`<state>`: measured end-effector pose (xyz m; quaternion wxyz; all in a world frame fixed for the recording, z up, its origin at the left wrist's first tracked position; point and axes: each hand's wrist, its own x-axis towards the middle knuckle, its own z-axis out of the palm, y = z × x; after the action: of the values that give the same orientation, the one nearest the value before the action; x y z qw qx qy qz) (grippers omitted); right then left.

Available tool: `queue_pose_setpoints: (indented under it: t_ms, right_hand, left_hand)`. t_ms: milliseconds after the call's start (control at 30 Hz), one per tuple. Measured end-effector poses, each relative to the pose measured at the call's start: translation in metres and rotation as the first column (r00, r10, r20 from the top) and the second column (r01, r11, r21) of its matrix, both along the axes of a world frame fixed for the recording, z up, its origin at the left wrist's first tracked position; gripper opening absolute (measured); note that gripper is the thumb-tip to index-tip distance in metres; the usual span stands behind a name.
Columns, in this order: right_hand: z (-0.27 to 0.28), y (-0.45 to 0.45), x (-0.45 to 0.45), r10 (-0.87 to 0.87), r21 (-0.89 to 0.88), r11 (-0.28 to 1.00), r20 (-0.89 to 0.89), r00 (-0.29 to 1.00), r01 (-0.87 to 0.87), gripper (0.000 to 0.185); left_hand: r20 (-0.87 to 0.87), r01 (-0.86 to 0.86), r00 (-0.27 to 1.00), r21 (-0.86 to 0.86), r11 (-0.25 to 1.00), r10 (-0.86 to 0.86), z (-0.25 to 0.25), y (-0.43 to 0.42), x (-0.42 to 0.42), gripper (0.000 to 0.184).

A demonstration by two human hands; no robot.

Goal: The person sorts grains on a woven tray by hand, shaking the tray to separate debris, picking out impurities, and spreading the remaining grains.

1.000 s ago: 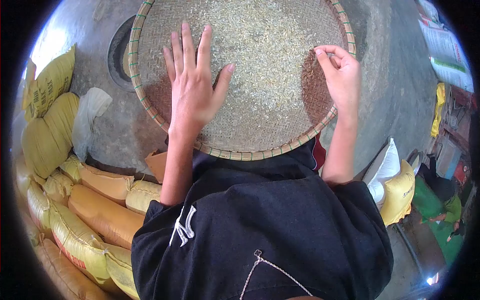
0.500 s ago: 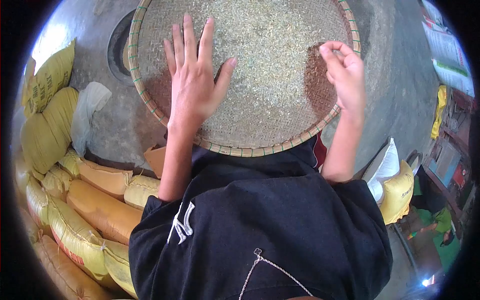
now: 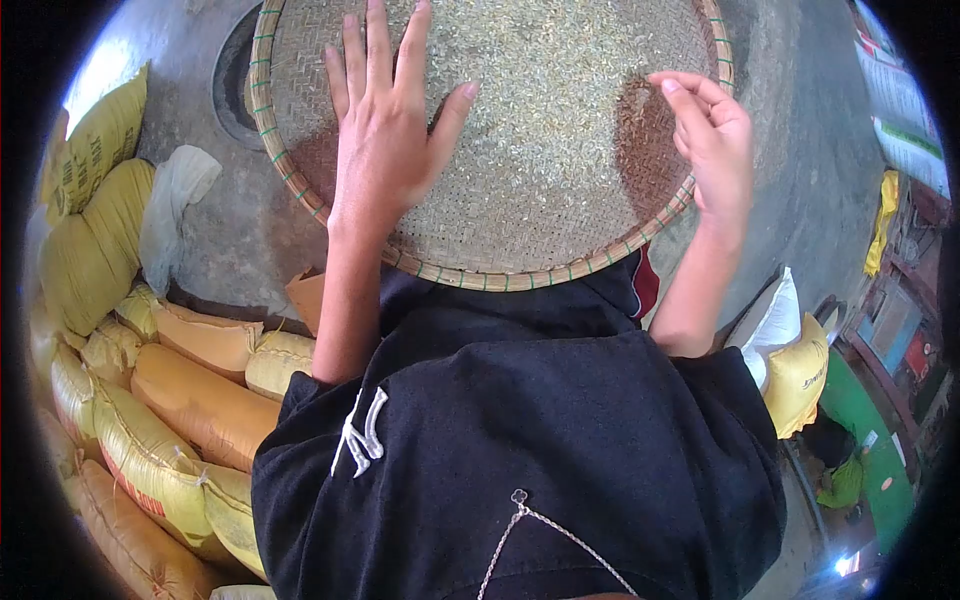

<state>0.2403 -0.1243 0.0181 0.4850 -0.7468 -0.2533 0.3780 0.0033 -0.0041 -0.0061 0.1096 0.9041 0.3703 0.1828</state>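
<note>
A round woven bamboo winnowing tray rests over my lap, its rim bound with green ties. Pale grains, perhaps husked rice, lie spread thinly across its middle. On the left side of the tray, my left hand is laid palm down with its fingers spread, holding nothing that I can see. Over the tray's right part, near the rim, my right hand has thumb and forefinger pinched together. Whatever is between those fingertips is too small to make out. Its shadow falls on the weave beside it.
Stuffed yellow and orange sacks are piled at my left. A dark round ring lies on the concrete floor beyond the tray. White and yellow sacks stand at my right, with a person in green farther off.
My right hand has moved a little outward to the right, still pinched. The tray and my left hand sit slightly higher in view. The person in green has shifted.
</note>
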Motion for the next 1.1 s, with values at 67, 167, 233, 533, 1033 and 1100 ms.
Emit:
queue_pose_setpoints:
  t_ms: [67, 167, 233, 533, 1033, 1100]
  right_hand:
    - [-0.008, 0.001, -0.004, 0.017, -0.023, 1.000, 0.131, 0.991, -0.014, 0.015]
    - [-0.009, 0.001, -0.006, 0.052, -0.075, 0.997, 0.287, 0.956, -0.031, 0.013]
    - [-0.010, 0.001, -0.006, 0.068, -0.103, 0.994, 0.311, 0.948, -0.037, 0.012]
    - [-0.015, 0.004, -0.007, 0.125, -0.129, 0.989, 0.429, 0.895, -0.076, 0.010]
    - [-0.004, -0.019, 0.024, 0.216, 0.303, 0.909, -0.930, 0.299, 0.287, 0.017]
    - [-0.007, -0.024, 0.023, 0.220, 0.309, 0.909, -0.925, 0.309, 0.279, 0.016]
  left_hand:
    - [0.010, -0.011, 1.000, -0.014, 1.000, 0.011, 0.000, -0.001, 0.000, 0.068]
    - [0.007, -0.009, 1.000, 0.007, 1.000, 0.009, -0.002, -0.001, 0.000, 0.068]
    - [0.003, -0.008, 1.000, 0.002, 1.000, 0.008, 0.000, -0.001, 0.000, 0.068]
    - [0.019, 0.007, 1.000, -0.029, 1.000, -0.006, 0.001, 0.001, 0.000, 0.067]
    - [0.289, -0.010, 0.916, -0.675, 0.738, 0.277, 0.145, 0.031, 0.034, 0.075]
    - [0.301, 0.000, 0.914, -0.671, 0.741, 0.272, 0.145, 0.032, 0.033, 0.075]
